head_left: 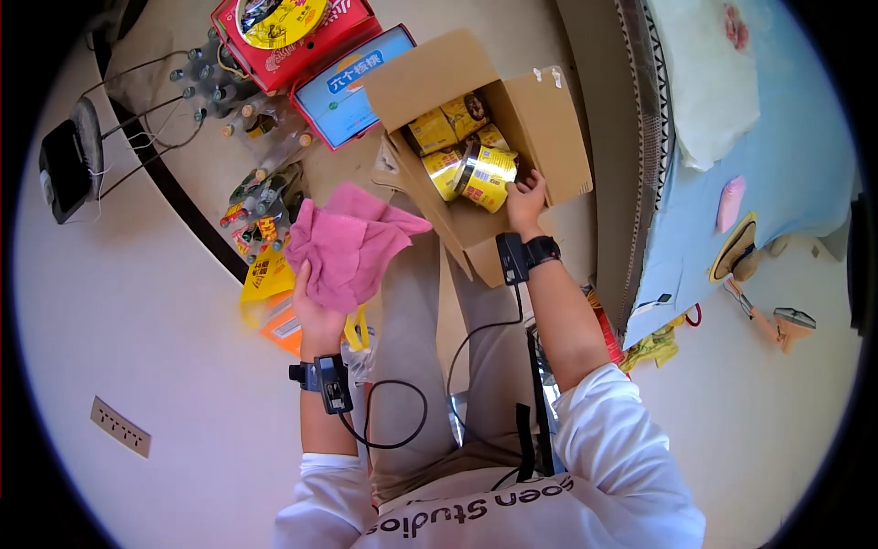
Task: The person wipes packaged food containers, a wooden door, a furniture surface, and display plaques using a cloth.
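Observation:
A pink cloth lies bunched in my left hand, its thumb pressed over the fabric and the other fingers hidden beneath. My right hand reaches over the side of an open cardboard box. Its curled fingers grip one end of a yellow can, which lies tilted on top of others. Several more yellow cans fill the far part of the box. The box flaps are folded outward.
Beyond the box stand a blue carton and a red carton. Several bottles cluster to the left. A bed-like surface with a blue cover borders the right. A wall socket is at lower left.

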